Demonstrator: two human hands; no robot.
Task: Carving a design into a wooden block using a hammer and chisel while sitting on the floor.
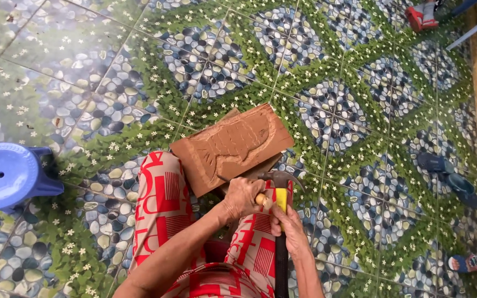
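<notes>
Wooden panel [232,146], centre of the frame, reddish-brown and rectangular, bearing a shallow relief of a fish-like form with scaled texture. It rests tilted against the person's knees on a second board [260,165] beneath, which presents the carved face upward toward the worker. Left hand [242,197], just below the panel's lower edge, is clenched round a chisel [237,186] with a pale wooden handle, its thin blade angled onto the carving. Right hand [289,229], lower centre, is wrapped tightly around the dark shaft of a hammer [280,190], whose curved steel head sits just above the chisel's butt, apparently placed for striking. Patterned red and beige trousers [164,204] cover the legs. Glossy floor tiles [332,110] show printed pebbles, leaves and small white flowers. A blue plastic stool [4,174] stands at left; dark sandals [448,176] lie at right.
</notes>
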